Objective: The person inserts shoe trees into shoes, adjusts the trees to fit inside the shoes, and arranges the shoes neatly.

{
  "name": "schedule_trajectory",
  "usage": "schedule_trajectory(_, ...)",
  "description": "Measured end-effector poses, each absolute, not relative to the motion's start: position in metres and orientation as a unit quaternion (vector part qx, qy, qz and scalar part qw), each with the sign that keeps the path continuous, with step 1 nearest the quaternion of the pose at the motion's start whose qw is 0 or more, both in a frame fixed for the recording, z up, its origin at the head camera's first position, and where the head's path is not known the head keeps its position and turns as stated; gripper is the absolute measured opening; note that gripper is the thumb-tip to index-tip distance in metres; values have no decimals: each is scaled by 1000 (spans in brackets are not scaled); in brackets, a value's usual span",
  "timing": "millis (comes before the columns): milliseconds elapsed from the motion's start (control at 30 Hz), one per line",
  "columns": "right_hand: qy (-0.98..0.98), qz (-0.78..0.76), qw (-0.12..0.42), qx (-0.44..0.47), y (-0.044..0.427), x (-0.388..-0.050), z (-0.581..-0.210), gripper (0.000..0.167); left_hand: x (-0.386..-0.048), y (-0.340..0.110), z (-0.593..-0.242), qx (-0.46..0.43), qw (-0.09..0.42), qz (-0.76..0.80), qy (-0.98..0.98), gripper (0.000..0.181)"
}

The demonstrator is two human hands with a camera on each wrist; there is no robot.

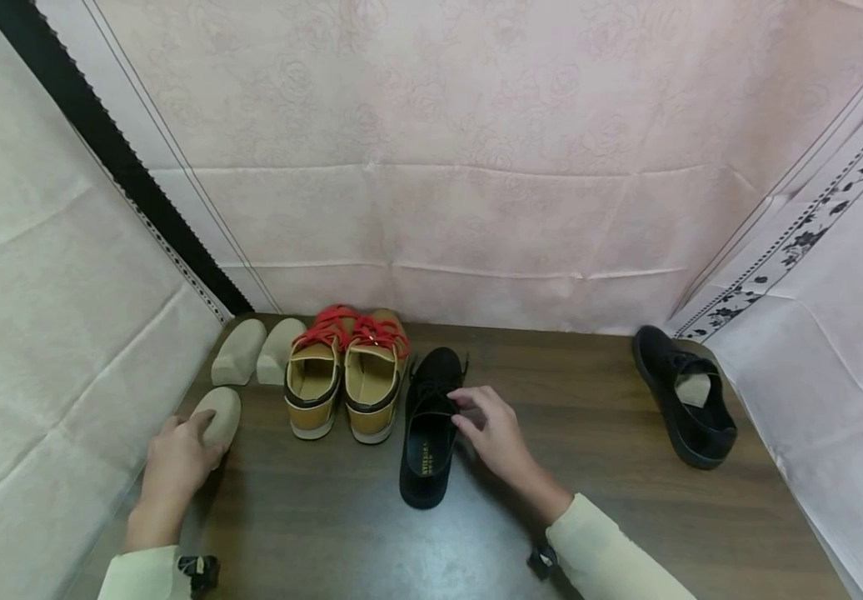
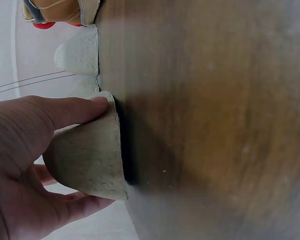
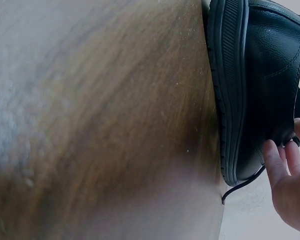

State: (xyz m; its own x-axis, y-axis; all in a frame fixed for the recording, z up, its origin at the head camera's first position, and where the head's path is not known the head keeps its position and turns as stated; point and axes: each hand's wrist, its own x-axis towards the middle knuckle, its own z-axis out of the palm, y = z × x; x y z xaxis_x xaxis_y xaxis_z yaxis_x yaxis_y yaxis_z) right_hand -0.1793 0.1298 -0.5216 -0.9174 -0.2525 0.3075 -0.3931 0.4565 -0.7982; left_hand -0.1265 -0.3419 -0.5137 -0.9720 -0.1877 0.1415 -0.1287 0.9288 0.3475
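Note:
My left hand [image 1: 180, 462] grips a beige molded shoe insert [image 1: 222, 417] near the left wall; in the left wrist view the thumb and fingers hold the insert [image 2: 87, 157] from opposite sides, close over the floor. At the middle, a black shoe [image 1: 424, 479] stands upright with its toe toward the back wall and its inside visible. My right hand [image 1: 497, 437] has thumb and fingertips at the right edge of its opening, near the laces. The right wrist view has the fingers [image 3: 276, 162] against the upper of the black shoe [image 3: 270, 55].
Two more beige inserts [image 1: 240, 350] stand at the back left, beside a pair of tan shoes [image 1: 311, 417] with red laces. Another black shoe [image 1: 675, 417], with a light insert inside, stands at the right. Pale cloth walls [image 1: 476, 217] enclose the wooden floor [image 1: 551, 383].

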Motion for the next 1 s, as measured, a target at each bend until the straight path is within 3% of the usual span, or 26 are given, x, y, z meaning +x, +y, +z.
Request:
schedule_trajectory(367, -846, 486, 87, 199, 130, -178, -523, 33, -123, -334, -511, 105, 129, -194, -967, 53)
schedule_trajectory(1000, -846, 489, 80, 198, 129, -178, -519, 34, -120, -317, -475, 89, 169, -200, -961, 52)
